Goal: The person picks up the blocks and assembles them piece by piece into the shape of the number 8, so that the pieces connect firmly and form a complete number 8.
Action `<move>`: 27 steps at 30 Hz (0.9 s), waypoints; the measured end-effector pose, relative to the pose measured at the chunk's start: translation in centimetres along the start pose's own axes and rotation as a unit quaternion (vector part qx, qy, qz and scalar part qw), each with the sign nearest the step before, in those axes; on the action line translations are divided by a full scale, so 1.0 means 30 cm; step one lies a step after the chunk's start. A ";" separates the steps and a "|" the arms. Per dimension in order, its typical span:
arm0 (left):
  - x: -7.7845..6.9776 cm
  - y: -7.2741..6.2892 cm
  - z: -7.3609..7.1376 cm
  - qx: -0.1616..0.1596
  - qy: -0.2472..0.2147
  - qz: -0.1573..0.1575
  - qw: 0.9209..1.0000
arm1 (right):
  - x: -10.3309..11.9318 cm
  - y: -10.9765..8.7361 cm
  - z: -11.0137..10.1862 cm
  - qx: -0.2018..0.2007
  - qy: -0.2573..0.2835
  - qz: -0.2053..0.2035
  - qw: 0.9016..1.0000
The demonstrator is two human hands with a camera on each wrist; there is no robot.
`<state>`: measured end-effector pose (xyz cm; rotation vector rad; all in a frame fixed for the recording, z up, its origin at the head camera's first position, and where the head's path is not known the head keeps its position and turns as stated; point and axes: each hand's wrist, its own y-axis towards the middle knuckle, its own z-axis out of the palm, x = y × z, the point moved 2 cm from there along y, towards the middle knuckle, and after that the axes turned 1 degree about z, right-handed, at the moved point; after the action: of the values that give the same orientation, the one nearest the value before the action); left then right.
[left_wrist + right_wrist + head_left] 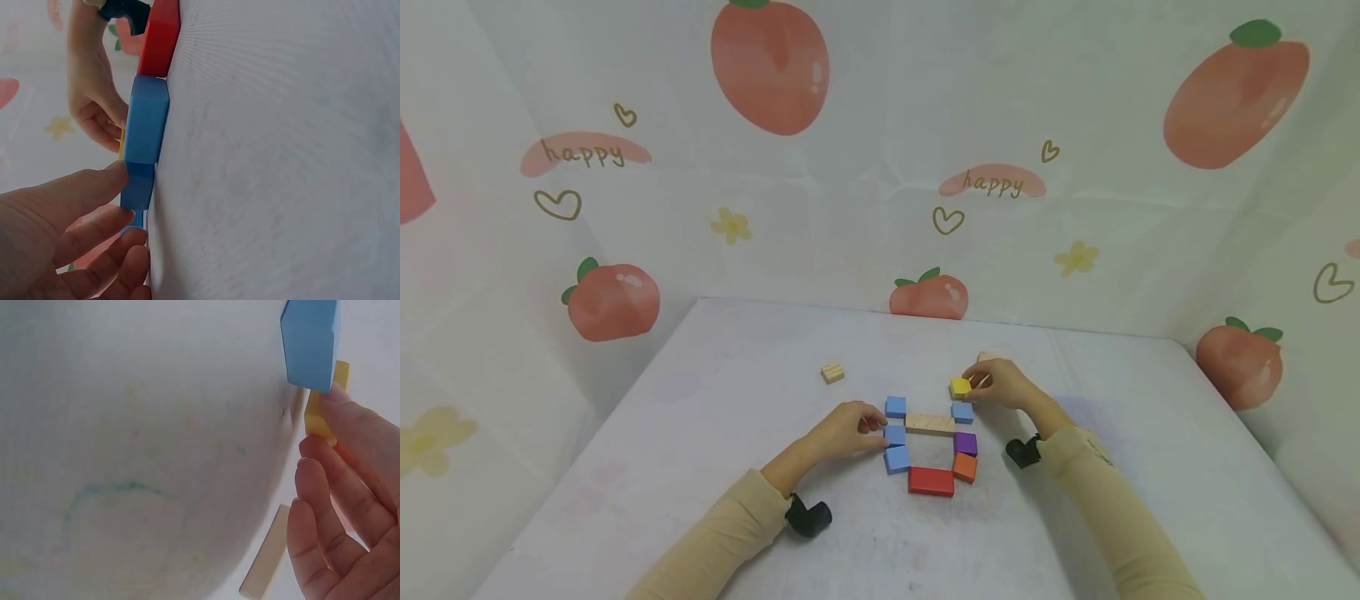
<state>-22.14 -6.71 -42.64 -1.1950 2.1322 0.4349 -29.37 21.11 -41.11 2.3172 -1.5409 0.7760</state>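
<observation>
My left hand pinches the middle blue block on the left side of a block outline. In the left wrist view its thumb and index finger lie at opposite ends of that block. Another blue block sits nearer me, and a third blue block farther away. At the far right corner my right hand pinches a yellow block between thumb and index finger. Just nearer is a blue block, seen large in the right wrist view.
A plain wooden block spans the outline's middle. Purple and orange blocks line its right side; a red block lies at the front. A grooved wooden block lies far left, another wooden piece behind my right hand.
</observation>
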 end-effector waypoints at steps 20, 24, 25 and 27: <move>0.005 -0.002 0.006 -0.002 -0.007 0.003 1.000 | 0.004 0.001 0.008 0.020 0.007 -0.020 1.000; 0.007 0.000 0.006 -0.003 -0.004 0.001 1.000 | 0.002 0.003 0.010 0.019 0.008 -0.024 0.999; 0.007 0.000 0.007 -0.003 -0.004 0.000 1.000 | 0.002 0.003 0.010 0.019 0.009 -0.025 0.999; 0.007 0.000 0.006 -0.003 -0.003 0.001 1.000 | 0.001 0.003 0.010 0.019 0.012 -0.027 0.999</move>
<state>-22.15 -6.74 -42.91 -1.1943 2.1272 0.4457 -29.36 20.91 -41.35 2.3576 -1.4593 0.8230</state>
